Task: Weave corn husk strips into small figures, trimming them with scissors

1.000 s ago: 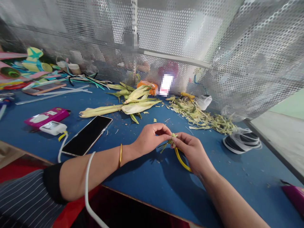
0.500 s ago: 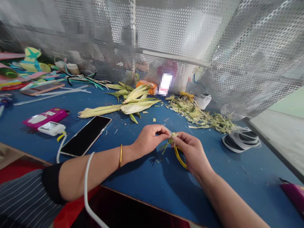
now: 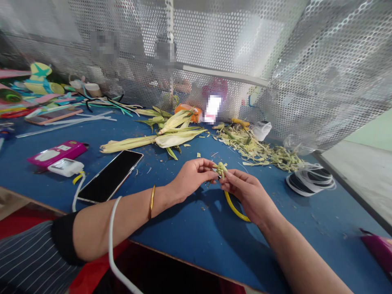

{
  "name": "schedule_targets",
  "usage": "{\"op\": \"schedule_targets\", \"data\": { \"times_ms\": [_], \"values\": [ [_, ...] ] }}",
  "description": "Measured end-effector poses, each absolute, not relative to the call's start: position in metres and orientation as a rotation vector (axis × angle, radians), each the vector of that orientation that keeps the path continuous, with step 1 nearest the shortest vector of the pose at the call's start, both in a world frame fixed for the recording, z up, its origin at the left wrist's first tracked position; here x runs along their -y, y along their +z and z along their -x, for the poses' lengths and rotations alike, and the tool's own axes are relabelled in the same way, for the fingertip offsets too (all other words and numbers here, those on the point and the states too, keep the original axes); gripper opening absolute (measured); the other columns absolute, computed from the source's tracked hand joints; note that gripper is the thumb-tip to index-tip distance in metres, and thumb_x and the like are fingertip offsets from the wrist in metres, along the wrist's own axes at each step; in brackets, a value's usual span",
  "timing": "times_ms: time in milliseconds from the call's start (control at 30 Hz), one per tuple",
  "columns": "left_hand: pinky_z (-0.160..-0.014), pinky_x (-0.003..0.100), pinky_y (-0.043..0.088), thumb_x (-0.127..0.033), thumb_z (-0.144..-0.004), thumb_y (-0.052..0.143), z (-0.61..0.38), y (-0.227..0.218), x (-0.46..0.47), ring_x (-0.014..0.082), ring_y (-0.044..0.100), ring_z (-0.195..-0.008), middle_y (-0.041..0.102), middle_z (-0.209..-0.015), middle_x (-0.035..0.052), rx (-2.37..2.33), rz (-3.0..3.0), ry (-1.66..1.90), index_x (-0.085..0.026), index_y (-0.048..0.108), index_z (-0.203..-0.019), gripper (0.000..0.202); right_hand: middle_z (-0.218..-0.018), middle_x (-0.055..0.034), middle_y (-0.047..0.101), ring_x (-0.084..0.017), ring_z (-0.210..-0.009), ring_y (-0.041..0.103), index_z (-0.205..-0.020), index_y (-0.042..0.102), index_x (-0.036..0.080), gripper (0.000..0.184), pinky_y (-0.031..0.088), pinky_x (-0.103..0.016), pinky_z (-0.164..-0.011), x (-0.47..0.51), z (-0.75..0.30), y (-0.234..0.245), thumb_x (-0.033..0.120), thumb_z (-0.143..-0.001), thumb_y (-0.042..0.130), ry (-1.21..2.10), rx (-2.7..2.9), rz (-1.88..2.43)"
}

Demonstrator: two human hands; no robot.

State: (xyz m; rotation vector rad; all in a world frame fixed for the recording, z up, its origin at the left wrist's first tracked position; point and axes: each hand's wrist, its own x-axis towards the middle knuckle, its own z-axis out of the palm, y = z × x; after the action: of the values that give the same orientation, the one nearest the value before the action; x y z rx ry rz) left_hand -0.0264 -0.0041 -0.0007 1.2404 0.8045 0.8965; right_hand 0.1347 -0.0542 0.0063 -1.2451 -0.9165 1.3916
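A small bundle of pale green, knotted husk strips (image 3: 221, 169) is held up between my hands over the blue table. The fingertips of my left hand (image 3: 196, 175) pinch its left side. My right hand (image 3: 245, 192) grips the bundle from the right with thumb and fingers. Under the right palm shows a curved yellow loop (image 3: 234, 209), shaped like a scissors handle; the rest of it is hidden, so I cannot tell whether the hand holds it. Beyond the hands lie long pale corn husks (image 3: 176, 136) and a heap of shredded husk strips (image 3: 249, 143).
On the left are a black-screened phone (image 3: 112, 175), a magenta device (image 3: 58, 153) and a white cable (image 3: 112, 241) crossing my left forearm. A coil of clear line (image 3: 310, 179) sits at right. A perforated metal screen (image 3: 220, 45) stands behind the table (image 3: 171, 249).
The husk bundle has turned and risen slightly between my fingers, so its knotted top shows more and its loose ends less. The yellow loop has shifted slightly right and down.
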Motion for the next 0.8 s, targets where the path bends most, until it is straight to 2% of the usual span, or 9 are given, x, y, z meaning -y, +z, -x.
{"op": "schedule_targets", "data": {
  "times_ms": [233, 467, 800],
  "values": [
    [-0.071, 0.027, 0.048, -0.014, -0.070, 0.073, 0.0256, -0.0031, 0.0053, 0.0094, 0.060, -0.065, 0.068, -0.077, 0.0010, -0.790, -1.181, 0.836, -0.013, 0.064, -0.093, 0.024, -0.065, -0.0003, 0.063, -0.009, -0.058, 0.053, -0.068, 0.068, 0.016, 0.035, 0.042, -0.024, -0.060, 0.0542, -0.1339, 0.0057, 0.042, -0.055, 0.087, 1.466, 0.834, 1.267],
    [-0.059, 0.024, 0.042, -0.025, -0.063, 0.081, 0.0262, 0.0034, 0.0095, 0.0073, 0.051, -0.057, 0.062, -0.062, -0.0016, -0.829, -1.080, 0.700, -0.013, 0.069, -0.072, 0.019, -0.059, -0.0005, 0.060, -0.009, -0.054, 0.049, -0.061, 0.065, 0.015, 0.031, 0.038, -0.025, -0.056, 0.0547, -0.1340, 0.0082, 0.038, -0.056, 0.084, 1.428, 0.899, 1.239],
    [-0.055, 0.024, 0.035, -0.019, -0.063, 0.077, 0.0302, 0.0043, 0.0052, 0.0067, 0.046, -0.053, 0.059, -0.057, -0.0032, -0.851, -1.121, 0.654, -0.014, 0.071, -0.073, 0.013, -0.058, -0.0006, 0.058, -0.011, -0.055, 0.046, -0.058, 0.064, 0.016, 0.023, 0.036, -0.026, -0.057, 0.0551, -0.1369, 0.0125, 0.032, -0.055, 0.080, 1.380, 0.911, 1.259]
  ]
}}
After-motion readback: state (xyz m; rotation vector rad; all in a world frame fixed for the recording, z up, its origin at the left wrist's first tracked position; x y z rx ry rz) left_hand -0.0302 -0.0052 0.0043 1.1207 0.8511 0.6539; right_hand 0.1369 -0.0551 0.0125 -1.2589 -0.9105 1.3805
